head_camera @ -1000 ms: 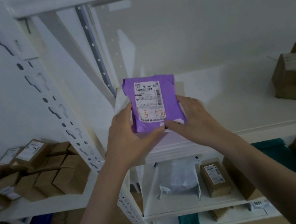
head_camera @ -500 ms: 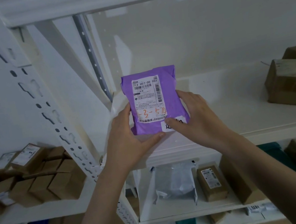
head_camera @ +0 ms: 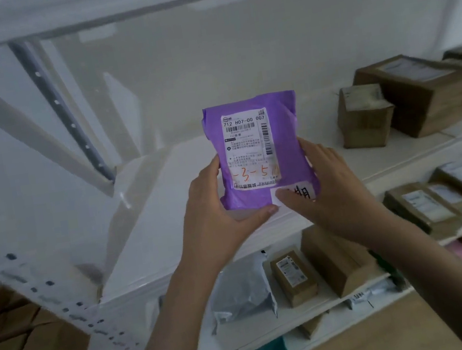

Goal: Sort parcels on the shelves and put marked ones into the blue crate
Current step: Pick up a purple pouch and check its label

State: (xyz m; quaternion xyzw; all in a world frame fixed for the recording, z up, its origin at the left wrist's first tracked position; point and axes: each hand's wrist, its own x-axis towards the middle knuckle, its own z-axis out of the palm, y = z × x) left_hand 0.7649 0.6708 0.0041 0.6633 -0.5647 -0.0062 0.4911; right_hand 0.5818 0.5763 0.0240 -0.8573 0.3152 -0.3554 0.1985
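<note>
Purple parcel [head_camera: 261, 152], glossy, seemingly soft plastic

a purple plastic mailer parcel [head_camera: 262, 152] stood upright with its printed face toward the camera, held between the left hand [head_camera: 213, 207] at its lower left edge and the right hand [head_camera: 324, 187] at its lower right, just above the front part of the white shelf [head_camera: 169, 214]. its white shipping label [head_camera: 248, 149] carried barcodes, the code "712 h07-00 007" and orange handwritten digits, and a small white sticker [head_camera: 301, 192] with dark writing sat at the lower right corner, partly covered by the right thumb. the top edge of the bag was folded and wrinkled.
</note>
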